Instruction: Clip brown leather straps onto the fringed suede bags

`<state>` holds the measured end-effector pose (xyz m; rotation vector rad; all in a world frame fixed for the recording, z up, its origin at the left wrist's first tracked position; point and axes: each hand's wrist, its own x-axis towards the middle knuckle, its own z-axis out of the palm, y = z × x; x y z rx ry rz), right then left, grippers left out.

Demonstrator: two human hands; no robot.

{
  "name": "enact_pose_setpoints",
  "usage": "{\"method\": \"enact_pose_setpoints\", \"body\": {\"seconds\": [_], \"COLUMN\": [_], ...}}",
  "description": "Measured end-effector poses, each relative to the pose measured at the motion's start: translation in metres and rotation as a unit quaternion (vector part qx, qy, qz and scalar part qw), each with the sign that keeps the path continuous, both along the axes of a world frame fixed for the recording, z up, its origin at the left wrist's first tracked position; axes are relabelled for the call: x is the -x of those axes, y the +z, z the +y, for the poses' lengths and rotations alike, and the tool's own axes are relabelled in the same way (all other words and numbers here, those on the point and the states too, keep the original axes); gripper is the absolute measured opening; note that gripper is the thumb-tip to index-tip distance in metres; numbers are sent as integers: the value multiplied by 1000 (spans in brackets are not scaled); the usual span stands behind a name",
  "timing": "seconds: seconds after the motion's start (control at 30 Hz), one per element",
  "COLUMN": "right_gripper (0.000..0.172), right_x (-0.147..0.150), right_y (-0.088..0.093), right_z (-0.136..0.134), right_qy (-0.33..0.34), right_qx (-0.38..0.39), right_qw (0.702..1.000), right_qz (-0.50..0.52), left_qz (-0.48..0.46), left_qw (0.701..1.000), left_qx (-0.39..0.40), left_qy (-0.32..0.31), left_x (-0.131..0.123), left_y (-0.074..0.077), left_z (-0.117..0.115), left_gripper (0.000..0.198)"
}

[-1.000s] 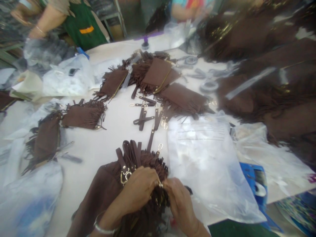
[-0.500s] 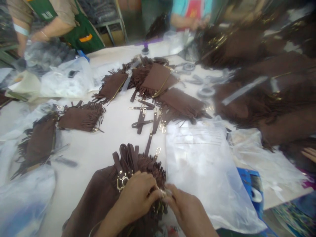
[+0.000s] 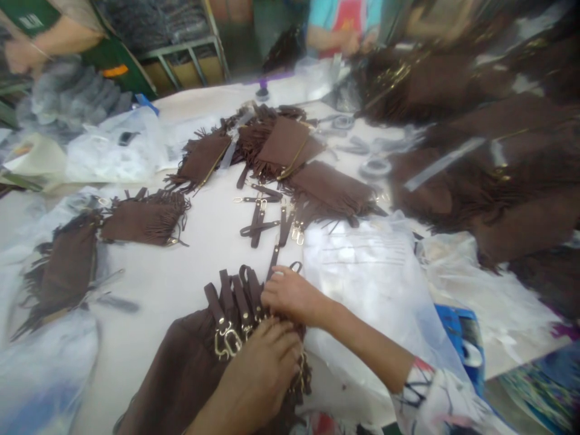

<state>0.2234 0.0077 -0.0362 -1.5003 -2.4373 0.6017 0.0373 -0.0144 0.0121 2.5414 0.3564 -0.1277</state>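
Note:
A pile of brown fringed pouches point(image 3: 176, 356) lies in front of me. Dark brown wrist straps point(image 3: 226, 293) with gold-coloured swivel clasps point(image 3: 231, 341) lie in a row on top of it. My left hand point(image 3: 265, 362) is over the pile's right part beside the clasps, its fingers bent together; what is under them is hidden. Further forward, my right hand point(image 3: 292, 296) is closed at the far edge of the fringe. A strap loop point(image 3: 296, 266) stands up right behind it, apparently held in the fingers, whose grip is partly hidden.
More loose straps point(image 3: 260, 220) lie ahead, below several fringed pouches point(image 3: 283, 145). Two pouches point(image 3: 140, 220) are at the left. A white plastic bag point(image 3: 357, 278) lies at my right, with a large brown heap point(image 3: 498, 163) beyond. Co-workers' arms point(image 3: 67, 39) show at the back.
My right hand has moved from beside the left hand forward to the straps' far side, its forearm now reaching across the plastic bag. My left hand has stayed at the pile.

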Motion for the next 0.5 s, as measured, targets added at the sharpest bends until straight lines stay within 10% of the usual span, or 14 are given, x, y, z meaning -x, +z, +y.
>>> {"method": "enact_pose_setpoints", "body": {"seconds": [0.2, 0.5], "right_gripper": [20, 30], "right_x": [-23, 36], "right_y": [-55, -97], "right_z": [5, 7], "right_qy": [-317, -452], "right_qx": [145, 253], "right_qw": [933, 855], "right_qz": [-86, -25], "left_qz": [64, 42], "left_qw": [993, 984], "left_qx": [-34, -74], "left_qy": [98, 158], "left_x": [-6, 1], "left_y": [-9, -8], "left_z": [2, 2], "left_gripper": [25, 24]}}
